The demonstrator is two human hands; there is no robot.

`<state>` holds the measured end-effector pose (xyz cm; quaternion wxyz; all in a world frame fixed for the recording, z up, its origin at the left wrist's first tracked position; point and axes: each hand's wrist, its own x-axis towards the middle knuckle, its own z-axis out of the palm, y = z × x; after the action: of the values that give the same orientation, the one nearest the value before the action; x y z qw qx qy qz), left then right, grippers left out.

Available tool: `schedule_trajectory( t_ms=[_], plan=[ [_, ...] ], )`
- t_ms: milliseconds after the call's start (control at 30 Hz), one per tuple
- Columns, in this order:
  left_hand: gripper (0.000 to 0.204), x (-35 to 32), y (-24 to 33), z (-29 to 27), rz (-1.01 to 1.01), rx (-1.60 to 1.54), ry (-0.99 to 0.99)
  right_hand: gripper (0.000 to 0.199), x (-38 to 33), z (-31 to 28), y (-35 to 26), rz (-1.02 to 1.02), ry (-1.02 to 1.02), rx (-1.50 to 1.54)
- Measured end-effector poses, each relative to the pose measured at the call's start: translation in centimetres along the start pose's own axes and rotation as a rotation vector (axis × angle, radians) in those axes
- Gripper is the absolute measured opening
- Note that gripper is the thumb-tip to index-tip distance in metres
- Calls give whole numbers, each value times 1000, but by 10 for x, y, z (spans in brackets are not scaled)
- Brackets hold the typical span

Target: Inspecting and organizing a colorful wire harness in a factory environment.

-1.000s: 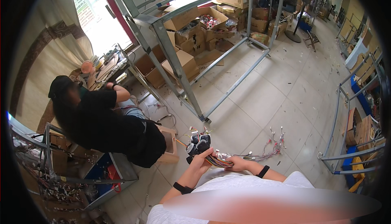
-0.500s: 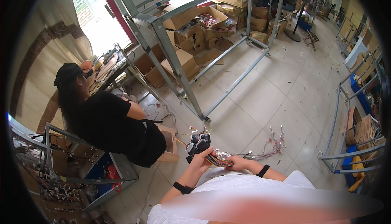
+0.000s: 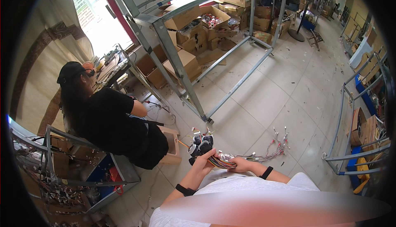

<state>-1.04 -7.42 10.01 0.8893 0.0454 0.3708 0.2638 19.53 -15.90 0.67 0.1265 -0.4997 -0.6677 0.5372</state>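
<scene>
A bundle of multicoloured wires [image 3: 221,163] lies across both my hands, low in the middle of the view. Around its left part my left hand [image 3: 203,163] is closed, next to several black and white round parts [image 3: 201,145] with thin wire ends. My right hand [image 3: 240,164] grips the bundle's right end. Past that hand, grey and red wires with small white connectors [image 3: 281,144] stretch out to the right. The undersides of my fingers are hidden.
At left, a person in black [image 3: 111,119] sits on a pale plastic stool [image 3: 172,152] by a cluttered bench [image 3: 108,72]. A metal frame [image 3: 181,70] stands ahead, with cardboard boxes [image 3: 187,64] behind it. Racks flank me, the right one [image 3: 338,136] and the left one [image 3: 88,182].
The other person has leaned slightly right and shifted their arm; a dark cable with red parts now shows by their hands. My hands and the wire bundle stay nearly still.
</scene>
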Motion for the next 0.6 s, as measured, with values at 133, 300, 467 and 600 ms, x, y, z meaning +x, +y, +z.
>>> schedule_trajectory(
  t_ms=[133,300,467,600],
  plan=[
    [11,0,0,-1,-2,-7,-3,34,-1,0,-1,-5,8,4],
    [11,1,0,-1,-3,-13,3,35,-1,-2,-2,3,-5,-5],
    [11,0,-2,-2,2,-12,4,34,-2,-1,-2,0,-7,16],
    [11,0,-2,-2,1,-23,2,34,-1,-1,-1,6,-12,3]
  ],
)
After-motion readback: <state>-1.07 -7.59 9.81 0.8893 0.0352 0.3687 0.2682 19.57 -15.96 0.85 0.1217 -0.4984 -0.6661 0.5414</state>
